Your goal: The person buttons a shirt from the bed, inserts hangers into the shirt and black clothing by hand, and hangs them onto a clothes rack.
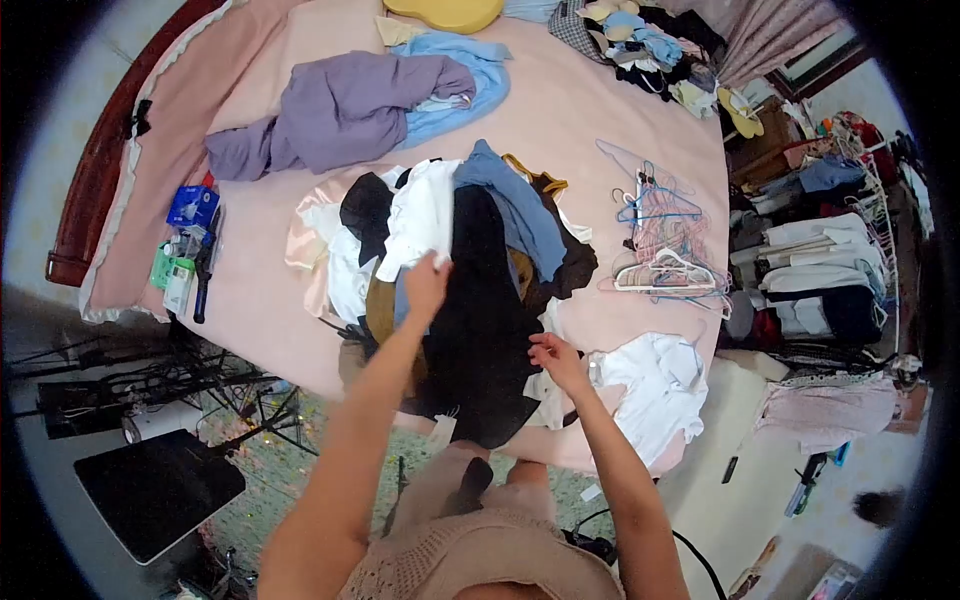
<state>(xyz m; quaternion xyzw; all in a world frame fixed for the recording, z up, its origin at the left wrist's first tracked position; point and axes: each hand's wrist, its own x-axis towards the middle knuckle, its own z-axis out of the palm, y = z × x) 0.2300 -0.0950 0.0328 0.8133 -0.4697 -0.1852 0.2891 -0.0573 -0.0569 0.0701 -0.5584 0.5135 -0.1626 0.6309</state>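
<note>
My left hand (427,286) is at the lower end of a folded-looking white garment (420,215), its fingers closed on the cloth. This garment lies on top of a clothes pile on the bed. Beside it, a long black garment (480,310) spreads down to the bed's front edge. My right hand (558,360) hovers by the black garment's right side, fingers loosely bent and apart, with nothing visible in them. A blue-grey garment (520,215) lies across the upper right of the pile. Right of my right hand lies a white collared shirt (655,390).
Hangers (665,240) lie heaped on the bed's right side. Purple bedding (345,110) is bunched at the back. A blue box (193,206) and bottles stand at the left edge. A full clothes rack (820,250) stands right; a black panel on a stand (160,495) is front left.
</note>
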